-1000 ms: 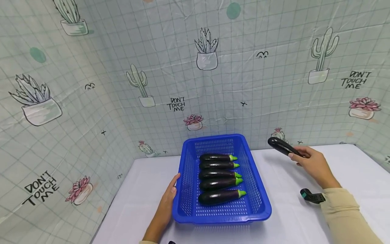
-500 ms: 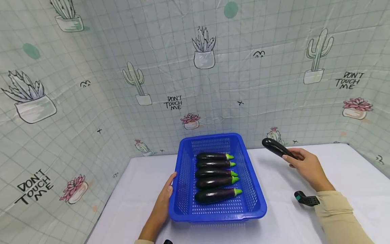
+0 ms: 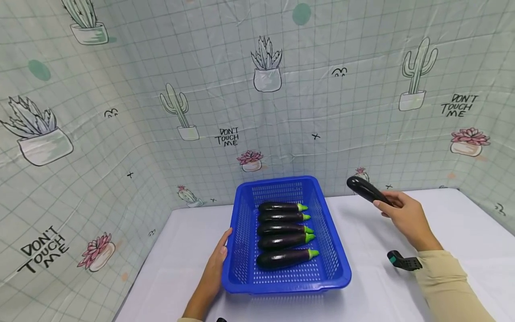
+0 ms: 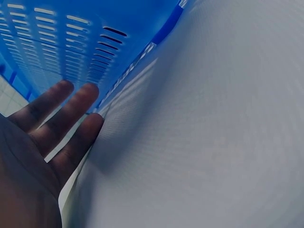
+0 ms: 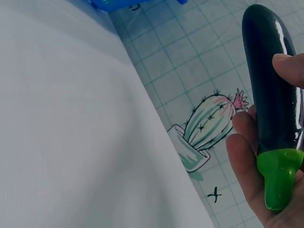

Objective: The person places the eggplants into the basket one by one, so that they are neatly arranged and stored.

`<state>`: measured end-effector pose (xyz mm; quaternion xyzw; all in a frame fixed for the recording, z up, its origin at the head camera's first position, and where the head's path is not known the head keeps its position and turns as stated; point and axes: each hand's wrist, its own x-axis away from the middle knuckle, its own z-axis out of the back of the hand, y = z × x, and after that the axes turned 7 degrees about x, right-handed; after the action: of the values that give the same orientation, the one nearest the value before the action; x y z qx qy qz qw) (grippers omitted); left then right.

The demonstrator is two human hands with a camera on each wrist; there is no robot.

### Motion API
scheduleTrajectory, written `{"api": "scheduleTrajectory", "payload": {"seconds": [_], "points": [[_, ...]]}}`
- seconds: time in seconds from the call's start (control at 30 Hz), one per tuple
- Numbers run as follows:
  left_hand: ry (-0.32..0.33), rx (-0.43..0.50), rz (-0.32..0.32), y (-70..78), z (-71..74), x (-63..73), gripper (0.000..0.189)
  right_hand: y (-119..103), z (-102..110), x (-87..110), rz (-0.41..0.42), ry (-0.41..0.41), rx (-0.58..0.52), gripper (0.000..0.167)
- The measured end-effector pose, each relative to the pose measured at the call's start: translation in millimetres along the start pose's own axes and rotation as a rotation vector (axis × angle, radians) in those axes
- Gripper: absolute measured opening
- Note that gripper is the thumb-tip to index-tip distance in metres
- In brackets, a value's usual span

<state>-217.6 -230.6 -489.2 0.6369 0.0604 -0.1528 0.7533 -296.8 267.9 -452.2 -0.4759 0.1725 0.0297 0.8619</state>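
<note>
My right hand (image 3: pixel 408 219) grips a dark eggplant (image 3: pixel 366 188) above the table, to the right of a blue plastic basket (image 3: pixel 339 264). The right wrist view shows the green stem end (image 5: pixel 280 175) near the palm, with the thumb across the dark body. Several eggplants (image 3: pixel 281 241) lie side by side in the basket, green stems toward the right. My left hand (image 3: pixel 213 268) is at the basket's left side. In the left wrist view its fingers (image 4: pixel 66 114) are spread and nearly straight against or close to the slotted wall; exact contact is hard to tell.
A white cloth covers the table (image 3: pixel 370 250). Behind and to the left hangs a grid-patterned curtain (image 3: pixel 297 112) printed with cacti, close to the table's back edge. A black strap mount (image 3: pixel 404 261) sticks out from the right wrist.
The camera view has shifted slightly. The held eggplant has tilted a little, its rounded end now higher. The left hand, the basket and its eggplants have kept their places.
</note>
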Motion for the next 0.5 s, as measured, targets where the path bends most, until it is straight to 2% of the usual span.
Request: {"api": "scheduleTrajectory", "payload": {"seconds": [0.5], "points": [[-0.002,0.016,0.000,3.1,-1.0,0.2,0.050,-5.0,-0.3,-1.3,0.009,0.009,-0.023,0.060]]}}
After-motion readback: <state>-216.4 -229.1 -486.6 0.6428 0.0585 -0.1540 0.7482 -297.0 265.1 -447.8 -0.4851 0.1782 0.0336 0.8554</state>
